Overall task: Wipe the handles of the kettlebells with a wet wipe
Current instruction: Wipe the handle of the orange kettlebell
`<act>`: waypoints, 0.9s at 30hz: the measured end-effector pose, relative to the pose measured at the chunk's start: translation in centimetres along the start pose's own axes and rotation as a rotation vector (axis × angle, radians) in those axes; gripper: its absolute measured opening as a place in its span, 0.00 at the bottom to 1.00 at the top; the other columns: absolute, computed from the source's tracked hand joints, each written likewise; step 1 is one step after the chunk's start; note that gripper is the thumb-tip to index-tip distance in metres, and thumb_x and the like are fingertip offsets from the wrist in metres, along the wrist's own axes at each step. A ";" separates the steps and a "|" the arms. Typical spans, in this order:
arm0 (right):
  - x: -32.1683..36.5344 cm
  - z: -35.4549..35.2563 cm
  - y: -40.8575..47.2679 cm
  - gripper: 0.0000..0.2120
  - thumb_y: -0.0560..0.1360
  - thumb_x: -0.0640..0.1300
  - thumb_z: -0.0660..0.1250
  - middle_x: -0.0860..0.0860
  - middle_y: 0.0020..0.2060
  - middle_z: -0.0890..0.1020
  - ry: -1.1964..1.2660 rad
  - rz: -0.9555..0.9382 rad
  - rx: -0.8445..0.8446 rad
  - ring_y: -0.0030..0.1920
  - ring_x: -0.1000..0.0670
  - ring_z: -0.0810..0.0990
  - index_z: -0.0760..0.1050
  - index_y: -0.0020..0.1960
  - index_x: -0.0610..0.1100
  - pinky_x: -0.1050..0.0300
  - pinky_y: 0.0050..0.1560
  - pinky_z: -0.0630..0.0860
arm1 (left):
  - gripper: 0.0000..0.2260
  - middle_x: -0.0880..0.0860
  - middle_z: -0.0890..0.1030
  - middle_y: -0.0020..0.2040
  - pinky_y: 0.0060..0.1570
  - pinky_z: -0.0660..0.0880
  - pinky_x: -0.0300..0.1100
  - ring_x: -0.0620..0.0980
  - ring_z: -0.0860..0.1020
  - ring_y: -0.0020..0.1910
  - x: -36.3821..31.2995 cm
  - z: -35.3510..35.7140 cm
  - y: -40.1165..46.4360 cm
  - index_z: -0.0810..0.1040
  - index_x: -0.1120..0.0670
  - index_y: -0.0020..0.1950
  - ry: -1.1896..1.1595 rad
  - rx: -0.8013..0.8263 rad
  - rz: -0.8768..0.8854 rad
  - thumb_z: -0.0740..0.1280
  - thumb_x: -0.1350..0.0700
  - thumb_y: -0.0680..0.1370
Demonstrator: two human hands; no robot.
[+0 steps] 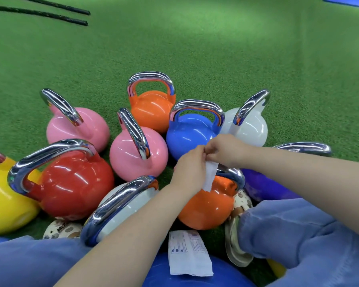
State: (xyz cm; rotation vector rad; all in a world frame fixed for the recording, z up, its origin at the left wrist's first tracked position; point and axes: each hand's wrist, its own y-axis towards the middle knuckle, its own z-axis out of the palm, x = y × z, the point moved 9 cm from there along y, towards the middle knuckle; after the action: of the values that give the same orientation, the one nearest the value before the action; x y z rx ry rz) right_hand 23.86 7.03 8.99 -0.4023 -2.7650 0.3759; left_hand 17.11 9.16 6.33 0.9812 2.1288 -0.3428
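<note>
White wet wipe (210,176) is hanging mid-frame, both hands together pinching its top: left hand (190,166), right hand (226,149), over the orange kettlebell (205,206). Risk: folded wipe tearing or dropping onto turf (174,48) while being unfolded.

White wipe (210,176) – chrome handles (151,78); pink (79,129), orange (148,109), blue kettlebells (188,137); green turf (195,48).
</note>
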 end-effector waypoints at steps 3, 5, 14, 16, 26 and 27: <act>-1.3 0.4 0.1 0.10 0.75 0.41 0.62 0.42 0.34 0.75 -0.062 0.058 0.080 0.38 0.48 0.69 0.74 0.37 0.37 0.57 0.38 0.63 | 0.10 0.58 0.80 0.39 0.38 0.69 0.44 0.59 0.78 0.41 -1.4 0.5 0.6 0.74 0.58 0.47 0.305 -0.063 0.033 0.54 0.59 0.76; -2.0 0.6 0.1 0.14 0.75 0.39 0.60 0.46 0.29 0.69 -0.113 0.091 0.121 0.38 0.46 0.67 0.65 0.30 0.42 0.57 0.37 0.62 | 0.08 0.53 0.77 0.26 0.26 0.62 0.38 0.55 0.76 0.25 -2.9 0.2 0.6 0.75 0.56 0.35 0.450 -0.128 0.102 0.57 0.57 0.68; 0.0 1.6 0.8 0.12 0.79 0.47 0.58 0.51 0.50 0.79 -0.006 -0.013 0.155 0.52 0.49 0.74 0.76 0.58 0.46 0.62 0.43 0.61 | 0.23 0.57 0.78 0.37 0.38 0.71 0.51 0.58 0.75 0.37 1.8 0.2 -0.1 0.76 0.60 0.43 0.053 -0.136 0.059 0.45 0.48 0.75; 0.9 2.1 1.4 0.13 0.79 0.48 0.58 0.51 0.55 0.79 0.044 -0.035 0.124 0.56 0.49 0.75 0.75 0.60 0.46 0.61 0.48 0.65 | 0.26 0.57 0.77 0.40 0.44 0.70 0.51 0.55 0.75 0.41 3.7 0.1 -0.5 0.75 0.60 0.44 -0.190 -0.166 -0.005 0.44 0.44 0.74; 3.1 4.6 4.3 0.12 0.79 0.46 0.59 0.47 0.54 0.80 0.109 -0.027 0.215 0.56 0.46 0.75 0.77 0.56 0.43 0.55 0.54 0.71 | 0.17 0.53 0.73 0.60 0.59 0.60 0.32 0.49 0.69 0.64 9.3 2.1 -3.4 0.72 0.60 0.63 -0.541 -0.188 -0.462 0.49 0.56 0.83; 3.1 4.5 4.3 0.12 0.78 0.47 0.59 0.47 0.54 0.80 0.098 -0.028 0.217 0.56 0.47 0.76 0.77 0.55 0.44 0.55 0.54 0.71 | 0.16 0.53 0.73 0.60 0.59 0.59 0.31 0.49 0.69 0.64 9.2 1.8 -3.3 0.72 0.60 0.63 -0.514 -0.202 -0.442 0.50 0.57 0.83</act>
State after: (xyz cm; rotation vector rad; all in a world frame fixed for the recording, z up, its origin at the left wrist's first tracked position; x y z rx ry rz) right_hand 20.45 11.07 4.43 -0.3188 -2.5972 0.6252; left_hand 11.77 10.96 -1.79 0.2555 1.8346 -0.5193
